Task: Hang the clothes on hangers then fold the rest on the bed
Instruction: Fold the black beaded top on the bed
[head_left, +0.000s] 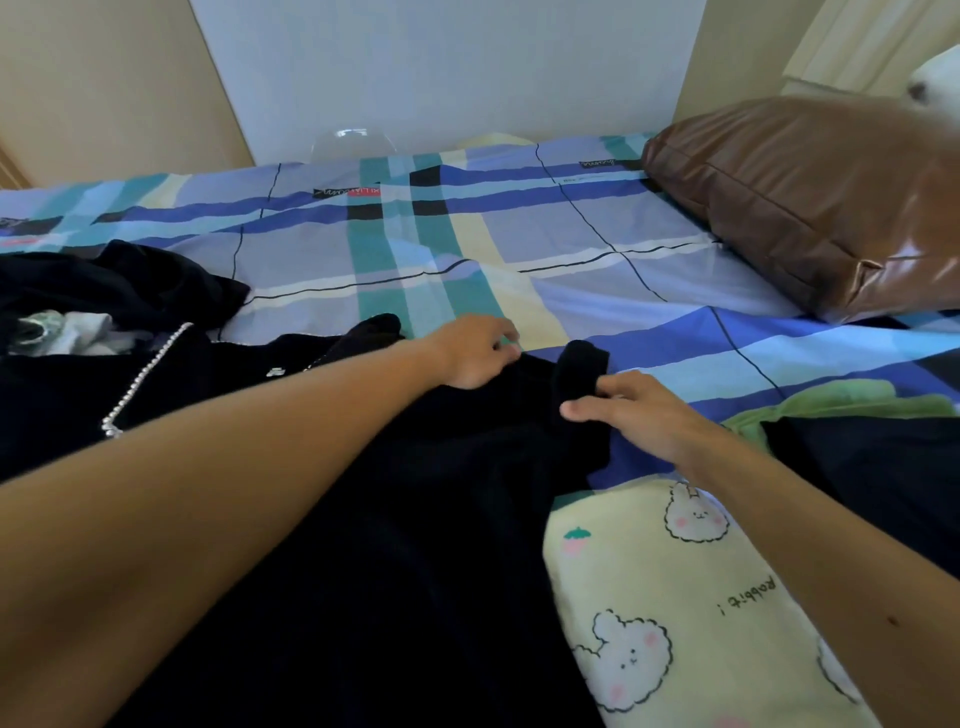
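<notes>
Both grips, left hand (475, 352) and right hand (641, 413), pinch the black garment (415, 519) beside the "Rabbit"-printed blanket (675, 613).

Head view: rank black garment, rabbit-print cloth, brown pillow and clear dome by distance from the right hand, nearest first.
1. black garment: at the right hand fingertips.
2. rabbit-print cloth: just below the wrist.
3. brown pillow: far right.
4. clear dome: beyond the bed's far edge, left.

A glossy brown pillow (810, 202) lies far right, rabbit-print yellow fabric (675, 597) nearer.
</notes>
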